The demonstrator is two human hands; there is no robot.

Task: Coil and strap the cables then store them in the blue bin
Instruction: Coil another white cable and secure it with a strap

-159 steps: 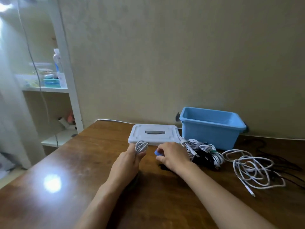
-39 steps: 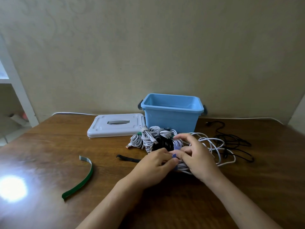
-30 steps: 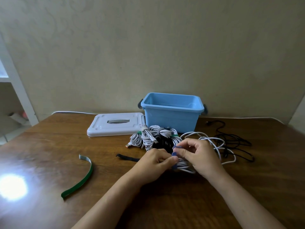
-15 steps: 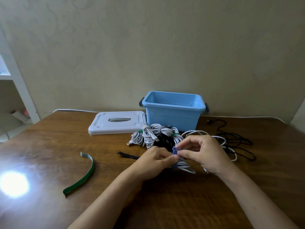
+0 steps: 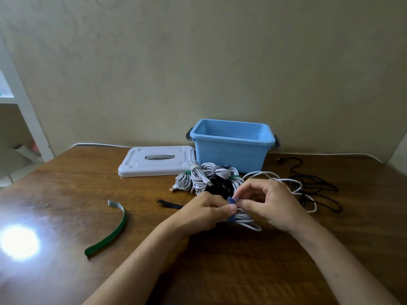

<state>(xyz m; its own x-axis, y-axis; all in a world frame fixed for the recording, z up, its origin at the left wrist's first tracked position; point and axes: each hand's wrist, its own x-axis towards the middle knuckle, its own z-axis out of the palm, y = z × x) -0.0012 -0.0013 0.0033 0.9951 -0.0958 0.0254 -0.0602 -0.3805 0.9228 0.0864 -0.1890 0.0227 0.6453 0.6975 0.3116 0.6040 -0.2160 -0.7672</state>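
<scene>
- Since a moment earlier, right hand [image 5: 269, 204] has risen slightly, pinching blue strap [image 5: 231, 201].
- Left hand [image 5: 206, 211] grips white coil [image 5: 245, 220]; blue bin [image 5: 231, 154] at 12 o'clock.

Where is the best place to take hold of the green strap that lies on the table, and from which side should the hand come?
Probably grip the green strap at its pale upper end, coming from above. That end seems to curl up off the table, so fingers can pinch it, while the rest seems to lie flatter on the wood. It lies apart from the other things, nearer the left hand.
</scene>
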